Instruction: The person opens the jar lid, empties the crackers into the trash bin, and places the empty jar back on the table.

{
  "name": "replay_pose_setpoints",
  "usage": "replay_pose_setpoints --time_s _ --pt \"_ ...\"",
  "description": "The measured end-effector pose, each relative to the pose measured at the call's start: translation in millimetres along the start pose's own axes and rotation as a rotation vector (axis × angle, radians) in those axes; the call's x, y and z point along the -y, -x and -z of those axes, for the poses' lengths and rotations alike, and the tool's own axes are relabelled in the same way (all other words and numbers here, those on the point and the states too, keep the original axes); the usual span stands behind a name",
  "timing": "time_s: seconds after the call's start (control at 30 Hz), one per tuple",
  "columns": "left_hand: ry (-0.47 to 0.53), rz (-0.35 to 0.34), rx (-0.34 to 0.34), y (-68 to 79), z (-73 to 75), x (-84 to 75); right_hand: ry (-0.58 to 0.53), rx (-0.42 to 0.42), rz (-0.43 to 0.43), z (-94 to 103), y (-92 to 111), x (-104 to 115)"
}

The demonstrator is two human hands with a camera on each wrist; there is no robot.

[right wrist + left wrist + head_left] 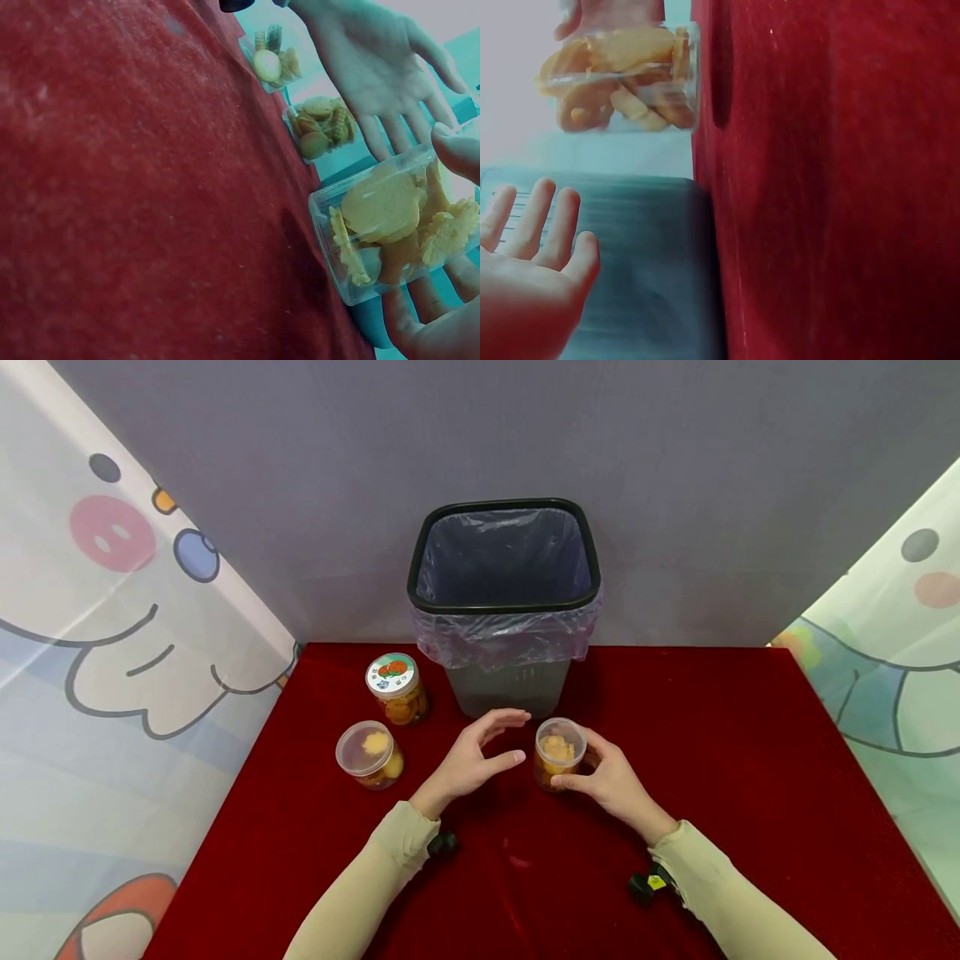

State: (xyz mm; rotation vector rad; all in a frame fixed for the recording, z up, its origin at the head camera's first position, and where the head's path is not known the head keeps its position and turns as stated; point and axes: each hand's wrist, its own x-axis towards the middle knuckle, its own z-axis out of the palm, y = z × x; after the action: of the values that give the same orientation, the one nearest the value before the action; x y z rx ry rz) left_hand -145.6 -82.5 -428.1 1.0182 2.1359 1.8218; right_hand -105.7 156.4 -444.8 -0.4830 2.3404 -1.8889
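My right hand (pixel 611 781) grips a clear plastic jar (pixel 558 758) by its side, thumb on the near side and fingers round the far side. Inside it, the right wrist view shows pale round crackers (pixel 381 210) and wavy-edged pieces. The jar is upright, at or just above the red cloth; which of the two I cannot tell. My left hand (pixel 474 758) is just left of the jar, apart from it, its fingers extended and holding nothing. Its palm and fingers (pixel 536 225) show in the left wrist view. Whether this jar has a lid is unclear.
Behind the hands stands a grey bin (pixel 510 689) with a black rim and clear liner. Left of it are a jar with a tomato-printed lid (pixel 392 672) and a jar with a translucent top (pixel 363 747). Red cloth (pixel 712 777) covers the table; a grey wall rises behind.
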Motion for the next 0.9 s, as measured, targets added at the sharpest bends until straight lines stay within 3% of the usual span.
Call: replay_pose_setpoints --time_s 0.17,0.43,0.53,0.63,0.9 --pt "0.016 -0.025 0.027 -3.6 -4.3 -3.1 -0.004 0.015 0.006 -4.5 -1 -6" --pt "0.055 -0.046 0.082 -7.4 -13.0 27.4 -0.005 0.045 -0.005 -8.1 1 -12" --pt "0.094 -0.069 0.107 -10.1 -15.7 31.9 -0.025 0.049 -0.017 -8.3 1 -13" --pt "0.119 -0.077 0.134 -12.7 -17.1 29.7 -0.050 0.063 -0.021 -7.9 1 -15" --pt "0.176 -0.069 0.207 -19.6 -16.8 5.9 -0.099 0.088 -0.035 -5.4 -4 -42"
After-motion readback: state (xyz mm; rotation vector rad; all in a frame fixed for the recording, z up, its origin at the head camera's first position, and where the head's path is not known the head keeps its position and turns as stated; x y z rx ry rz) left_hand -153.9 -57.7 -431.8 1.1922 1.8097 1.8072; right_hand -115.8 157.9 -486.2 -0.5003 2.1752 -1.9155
